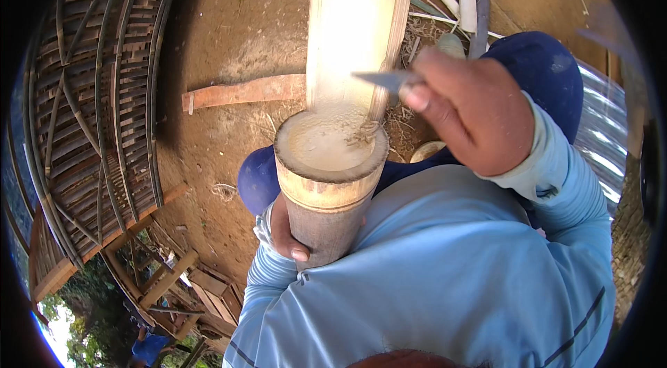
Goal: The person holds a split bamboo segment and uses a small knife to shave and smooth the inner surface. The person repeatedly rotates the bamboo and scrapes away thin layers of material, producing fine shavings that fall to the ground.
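Note:
A thick bamboo section (321, 219) stands tilted against my body, its round pale end facing up. From its far rim a wide, flat pale tongue of bamboo (354, 35) stretches away over the ground. My left hand (281, 229) is wrapped round the grey side of the section, most of its fingers hidden behind it. Above and to the right of the rim, my right hand (479, 111) is closed on a small knife (381, 81), its dark pointed blade aimed left and not touching the bamboo. Fibrous shavings (363, 133) cling to the rim.
A flat reddish wood strip (243, 94) lies on the dirt floor left of the bamboo. Split bamboo offcuts (467, 0) and shavings lie at the far right. A slatted bamboo structure (104, 90) stands on the left, and a person in blue (147, 347) is at the lower left.

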Available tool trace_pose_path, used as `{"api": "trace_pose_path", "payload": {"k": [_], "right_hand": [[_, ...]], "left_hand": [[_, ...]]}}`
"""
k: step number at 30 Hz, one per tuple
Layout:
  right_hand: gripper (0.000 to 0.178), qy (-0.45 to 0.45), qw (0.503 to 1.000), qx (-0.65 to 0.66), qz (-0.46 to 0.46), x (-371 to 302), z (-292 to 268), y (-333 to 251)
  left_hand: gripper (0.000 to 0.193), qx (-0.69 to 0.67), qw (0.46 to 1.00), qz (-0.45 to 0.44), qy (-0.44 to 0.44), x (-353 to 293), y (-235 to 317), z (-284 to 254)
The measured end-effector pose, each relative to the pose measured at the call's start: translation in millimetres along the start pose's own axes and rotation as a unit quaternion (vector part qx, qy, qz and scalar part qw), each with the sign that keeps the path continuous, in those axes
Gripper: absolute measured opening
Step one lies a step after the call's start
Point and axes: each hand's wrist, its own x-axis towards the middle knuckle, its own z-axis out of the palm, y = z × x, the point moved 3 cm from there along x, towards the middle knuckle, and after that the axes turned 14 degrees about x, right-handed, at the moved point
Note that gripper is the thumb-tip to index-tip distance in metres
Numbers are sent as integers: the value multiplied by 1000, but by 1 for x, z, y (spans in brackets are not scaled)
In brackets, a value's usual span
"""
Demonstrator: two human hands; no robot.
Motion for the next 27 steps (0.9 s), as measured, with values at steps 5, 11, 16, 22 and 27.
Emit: {"api": "trace_pose_path", "payload": {"k": [5, 11, 16, 22, 27], "right_hand": [[19, 78, 996, -41, -22, 5, -4, 4], [13, 3, 999, 38, 37, -6, 17, 3], [13, -25, 999, 39, 20, -9, 19, 2], [12, 9, 998, -65, 13, -2, -3, -5], [11, 62, 991, -120, -14, 3, -12, -11]], "left_hand": [[132, 41, 995, -19, 89, 14, 9, 16], [128, 4, 999, 15, 28, 17, 6, 9], [123, -6, 1000, 10, -18, 7, 3, 2], [122, 53, 996, 31, -66, 9, 1, -4], [123, 95, 995, 19, -32, 7, 5, 1]]}}
